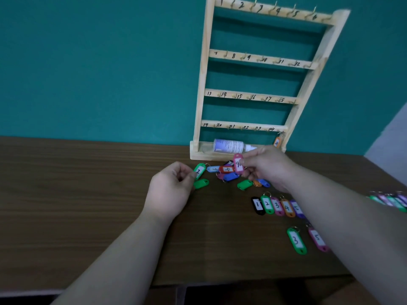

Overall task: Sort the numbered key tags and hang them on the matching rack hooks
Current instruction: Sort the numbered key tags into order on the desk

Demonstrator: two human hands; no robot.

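Observation:
A wooden key rack (253, 96) with hooks numbered 1 to 24 leans on the teal wall. One orange tag (277, 142) hangs at hook 24. My left hand (170, 190) pinches a green tag (199, 171) marked 2. My right hand (267, 167) pinches a pink tag (238, 163) and holds it upright above a loose pile of tags (226, 172). A row of tags marked 1 to 5 (277, 205) lies under my right forearm. Nearer me lie a green tag marked 3 (296, 240) and a pink tag marked 5 (317, 239).
A small white bottle (231, 146) lies on the rack's base shelf. More tags (389, 200) lie in a row at the table's far right. The brown wooden table (88, 194) ends at a front edge close to me.

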